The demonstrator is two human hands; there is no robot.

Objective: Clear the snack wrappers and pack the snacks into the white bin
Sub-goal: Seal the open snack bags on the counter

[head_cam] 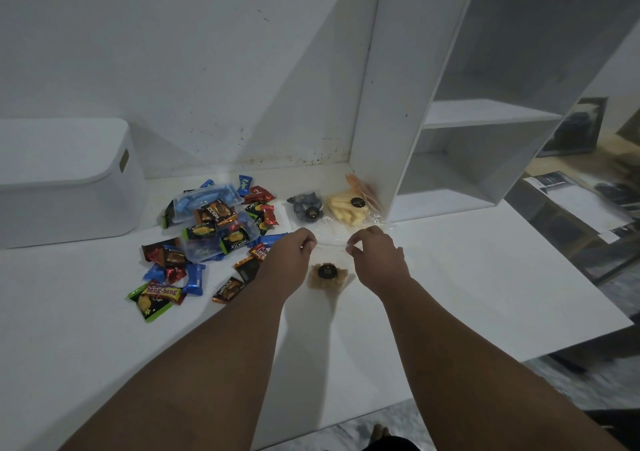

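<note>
both hands, left hand (294,248) and right hand (375,253), pinch a clear bag (327,279); the thin film could slip, spilling brown snacks across the worktop (450,277).

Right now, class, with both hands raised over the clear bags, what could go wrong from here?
1. The left hand and right hand seem to pinch a clear bag by its edge; the brown snacks might spill.
2. The white bin looks lidded and off to the left, so carried packs may drop.
</note>
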